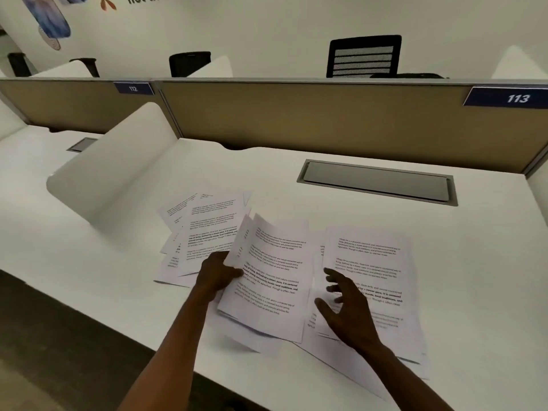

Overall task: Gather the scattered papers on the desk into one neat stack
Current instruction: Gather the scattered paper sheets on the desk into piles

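A person's two bare forearms reach in from the bottom edge over a white tabletop (474,262) strewn with printed sheets. The right hand (345,310) hovers with its fingers (332,274) spread wide above the right-hand pile of papers (370,262), gripping nothing. The left hand (218,275) pinches the left edge of a middle sheaf of papers (272,280), thumb on top and the other fingers hidden beneath, the sheaf lifted slightly and tilted so its near corner casts a shadow on the tabletop. More sheets lie under both piles, some jutting toward the near edge of the tabletop. Just beyond the left hand, a third, fanned cluster of papers (207,232) lies flat, partly overlapped by the held sheaf. Farther back, a grey cable hatch (376,182) is set into the tabletop to the right, and a curved white divider (118,167) rises at the left. Behind them runs a tan partition (296,114) carrying blue number plates reading 112 (133,88) and 113 (517,98). Beyond the partition stand black office chairs (364,56) against a white wall.
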A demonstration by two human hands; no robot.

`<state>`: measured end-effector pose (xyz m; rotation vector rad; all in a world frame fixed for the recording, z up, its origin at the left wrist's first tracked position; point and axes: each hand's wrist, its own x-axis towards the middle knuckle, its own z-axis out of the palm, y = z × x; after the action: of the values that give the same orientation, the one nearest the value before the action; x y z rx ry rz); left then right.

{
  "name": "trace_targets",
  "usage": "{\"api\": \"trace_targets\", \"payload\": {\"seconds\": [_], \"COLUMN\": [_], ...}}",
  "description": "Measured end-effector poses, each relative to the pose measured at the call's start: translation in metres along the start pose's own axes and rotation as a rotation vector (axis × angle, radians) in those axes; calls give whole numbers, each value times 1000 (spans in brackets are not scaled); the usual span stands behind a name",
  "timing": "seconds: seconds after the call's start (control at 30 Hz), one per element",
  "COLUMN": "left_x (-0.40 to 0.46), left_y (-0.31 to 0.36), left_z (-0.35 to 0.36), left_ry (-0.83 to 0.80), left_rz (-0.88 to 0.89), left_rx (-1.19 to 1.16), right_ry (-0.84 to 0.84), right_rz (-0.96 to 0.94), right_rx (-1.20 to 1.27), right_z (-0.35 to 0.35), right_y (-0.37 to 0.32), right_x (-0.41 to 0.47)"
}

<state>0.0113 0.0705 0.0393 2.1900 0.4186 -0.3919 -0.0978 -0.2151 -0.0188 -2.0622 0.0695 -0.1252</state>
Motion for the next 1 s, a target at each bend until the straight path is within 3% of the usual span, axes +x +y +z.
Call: {"api": "trace_targets", "payload": {"seconds": [0.27,0.5,0.6,0.67,0.77,0.87,1.0], "left_x": [-56,-63,-58,-56,-60,-64,-62], "left_y": [66,99,99,96,94,93,91], "left_z": [-29,-15,11,30,66,109,155], "left_ry": [-218,-590,-643,-647,-591,-506,-377], "left_rz": [315,456,405,363,308,236,278], "left_rx": [-248,-670,-807,-830,-767,-649,-298], "right_ry": [-213,-328,-252,-109,100,144,199], "right_rz": [458,541,494,420,329,309,344], "right_rx": [500,878,1058,1016,686,431,239], "right_z": [-6,-24,-47,-65,-92,-113,-126], "right_y": [-15,-29,-22,-12,3,25,41], "right_x": [28,49,50,50,45,37,25]}}
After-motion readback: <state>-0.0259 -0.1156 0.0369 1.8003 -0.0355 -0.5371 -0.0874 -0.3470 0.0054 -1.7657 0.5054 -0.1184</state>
